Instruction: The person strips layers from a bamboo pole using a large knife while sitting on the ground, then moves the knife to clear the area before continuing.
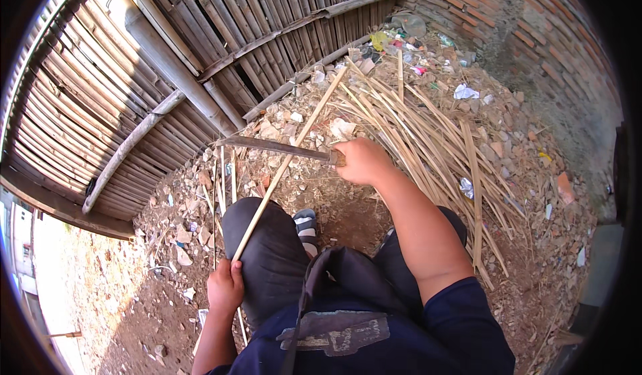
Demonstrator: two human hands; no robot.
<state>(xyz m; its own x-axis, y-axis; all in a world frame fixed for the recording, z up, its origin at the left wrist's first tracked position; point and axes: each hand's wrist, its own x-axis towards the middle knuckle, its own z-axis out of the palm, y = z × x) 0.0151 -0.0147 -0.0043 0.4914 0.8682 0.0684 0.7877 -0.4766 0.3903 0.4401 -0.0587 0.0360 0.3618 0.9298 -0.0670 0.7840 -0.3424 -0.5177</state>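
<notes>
My left hand [225, 287] is closed around the lower end of a long pale bamboo strip [291, 155], which slants up and away across my left knee. In my right hand [362, 161] is the short wooden handle of a long-bladed knife [267, 146], a machete by its shape. Its dark blade points left and crosses the strip at about mid-length; whether the edge touches the strip I cannot tell. A few thin strips [223, 174] stand or lie beside my left knee. To the right of my right hand a loose pile of bamboo strips [428, 141] lies on the ground.
A bamboo slat wall [267, 27] with thick poles rises at the far left. A brick wall [535, 40] stands at the right. Stones, brick pieces and litter [401, 40] cover the dirt ground, with crumpled foil [467, 188] among the strips. My sandalled foot [305, 228] shows between my knees.
</notes>
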